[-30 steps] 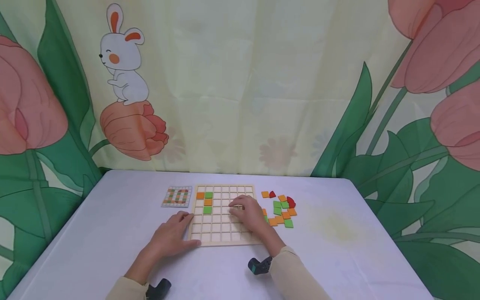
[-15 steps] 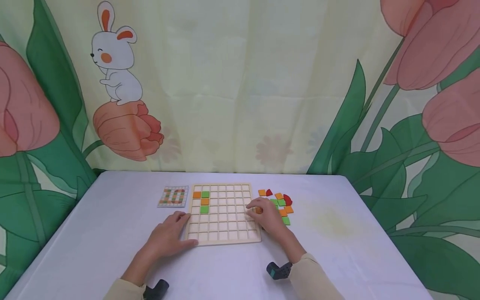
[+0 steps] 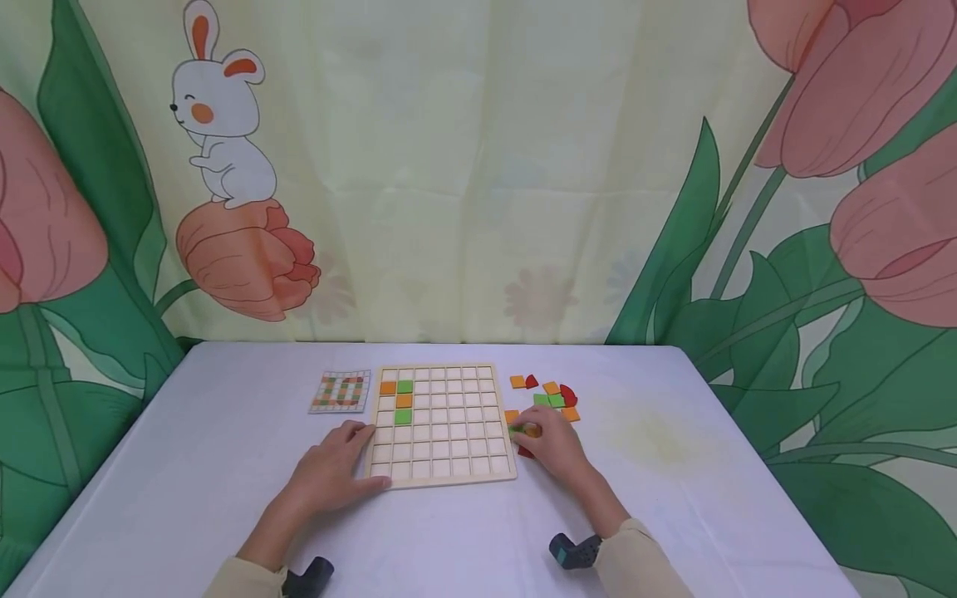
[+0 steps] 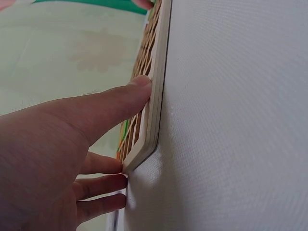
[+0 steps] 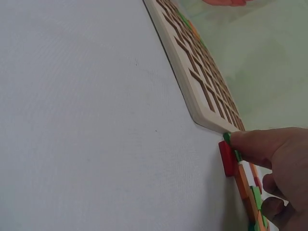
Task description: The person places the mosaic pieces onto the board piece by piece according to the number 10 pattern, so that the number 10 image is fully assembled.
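Note:
A wooden grid board lies on the white table, holding two orange tiles and two green tiles near its upper left. My left hand rests at the board's lower left; in the left wrist view the thumb lies on the rim and straight fingers touch the side. Just off the board's right edge, my right hand pinches a green tile among loose pieces. The finger behind that tile is hidden. A red piece lies beside it.
A printed pattern card lies left of the board. Right of it are scattered loose orange tiles, green tiles and red curved pieces. A curtain with flowers and a rabbit hangs behind the table.
My right hand has moved from above the board's right half to the loose pieces beside it. The left hand stays on the board. The head view has shifted slightly.

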The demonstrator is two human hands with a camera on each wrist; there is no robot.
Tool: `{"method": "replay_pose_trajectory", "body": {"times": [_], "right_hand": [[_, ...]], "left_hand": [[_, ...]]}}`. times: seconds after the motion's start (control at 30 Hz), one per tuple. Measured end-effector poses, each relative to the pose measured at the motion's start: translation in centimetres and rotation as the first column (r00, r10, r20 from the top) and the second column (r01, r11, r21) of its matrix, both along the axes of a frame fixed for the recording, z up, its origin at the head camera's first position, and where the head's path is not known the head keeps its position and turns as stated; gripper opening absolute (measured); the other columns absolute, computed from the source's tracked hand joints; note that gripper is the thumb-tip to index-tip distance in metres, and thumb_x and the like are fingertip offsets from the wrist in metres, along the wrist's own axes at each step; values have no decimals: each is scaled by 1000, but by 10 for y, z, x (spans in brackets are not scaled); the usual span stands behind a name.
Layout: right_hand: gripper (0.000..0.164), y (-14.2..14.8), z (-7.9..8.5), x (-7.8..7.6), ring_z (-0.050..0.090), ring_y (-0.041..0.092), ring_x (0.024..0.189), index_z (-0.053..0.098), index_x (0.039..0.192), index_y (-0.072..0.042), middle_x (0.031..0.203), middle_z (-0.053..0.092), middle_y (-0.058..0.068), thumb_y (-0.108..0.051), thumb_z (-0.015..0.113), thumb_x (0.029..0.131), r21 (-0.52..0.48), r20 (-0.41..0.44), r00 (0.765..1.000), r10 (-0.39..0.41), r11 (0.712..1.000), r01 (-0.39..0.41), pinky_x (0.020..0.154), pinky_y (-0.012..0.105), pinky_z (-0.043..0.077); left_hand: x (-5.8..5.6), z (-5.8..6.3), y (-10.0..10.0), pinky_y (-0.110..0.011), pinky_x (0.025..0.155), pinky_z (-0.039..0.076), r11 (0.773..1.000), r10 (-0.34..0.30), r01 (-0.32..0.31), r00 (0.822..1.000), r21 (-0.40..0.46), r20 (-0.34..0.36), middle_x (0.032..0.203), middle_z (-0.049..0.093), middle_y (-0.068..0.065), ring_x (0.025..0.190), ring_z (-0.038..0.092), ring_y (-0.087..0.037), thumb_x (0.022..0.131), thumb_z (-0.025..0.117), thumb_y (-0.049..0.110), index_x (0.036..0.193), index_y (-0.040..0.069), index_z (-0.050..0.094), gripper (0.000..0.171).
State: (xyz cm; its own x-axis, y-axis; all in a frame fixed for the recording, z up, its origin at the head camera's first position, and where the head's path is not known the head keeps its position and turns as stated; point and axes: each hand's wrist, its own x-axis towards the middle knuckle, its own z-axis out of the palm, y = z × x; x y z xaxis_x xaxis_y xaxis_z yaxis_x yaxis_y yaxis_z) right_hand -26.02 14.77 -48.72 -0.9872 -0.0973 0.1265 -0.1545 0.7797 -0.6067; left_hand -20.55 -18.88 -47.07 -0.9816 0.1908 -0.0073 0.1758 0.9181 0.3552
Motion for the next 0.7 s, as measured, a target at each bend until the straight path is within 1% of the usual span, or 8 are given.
{"method": "replay_pose_trajectory", "body": {"times": [0.07, 0.17, 0.33, 0.5, 0.7], "right_hand": [[19, 2, -1, 0, 58, 20, 112, 77, 97, -23, 102, 69, -4, -20, 80, 79, 4, -1, 1000, -5, 1000, 5, 95, 44, 52], [21, 3, -3, -1, 58, 21, 115, 77, 98, -23, 104, 69, -4, -20, 81, 78, 11, -4, 1000, 0, 1000, 0, 98, 44, 50], [24, 3, -3, -4, 57, 22, 117, 76, 101, -21, 108, 69, -2, -19, 81, 78, 25, 11, 1000, 0, 1000, 0, 98, 45, 50], [24, 3, -2, -6, 57, 23, 117, 76, 101, -20, 110, 69, -1, -20, 81, 78, 36, 21, 1000, -1, 999, 0, 96, 43, 52], [20, 1, 1, -11, 56, 20, 114, 75, 100, -22, 114, 66, 0, -23, 79, 81, 0, 31, 999, -29, 1000, 29, 89, 39, 55]], "left_hand": [[1, 1, 0, -57, 92, 45, 1000, -1, 1, 1000, 2, 2, 137, 49, -13, 123, 50, -32, 74, 75, 56, 141, 6, 49, 87], [2, 2, 0, -57, 92, 45, 1000, -5, 5, 1000, 5, 4, 137, 49, -13, 123, 50, -32, 74, 75, 55, 140, 6, 49, 87], [1, 2, 1, -57, 92, 45, 1000, -10, 10, 1000, 14, 1, 137, 49, -14, 124, 49, -32, 74, 75, 55, 140, 6, 49, 86], [0, 0, 1, -57, 91, 45, 1000, -7, 8, 1000, 13, -10, 137, 50, -13, 123, 50, -32, 74, 76, 54, 140, 7, 49, 86], [0, -1, 0, -58, 92, 45, 1000, 0, 0, 1000, 7, -10, 137, 49, -14, 123, 50, -32, 74, 76, 54, 140, 7, 49, 86]]}}
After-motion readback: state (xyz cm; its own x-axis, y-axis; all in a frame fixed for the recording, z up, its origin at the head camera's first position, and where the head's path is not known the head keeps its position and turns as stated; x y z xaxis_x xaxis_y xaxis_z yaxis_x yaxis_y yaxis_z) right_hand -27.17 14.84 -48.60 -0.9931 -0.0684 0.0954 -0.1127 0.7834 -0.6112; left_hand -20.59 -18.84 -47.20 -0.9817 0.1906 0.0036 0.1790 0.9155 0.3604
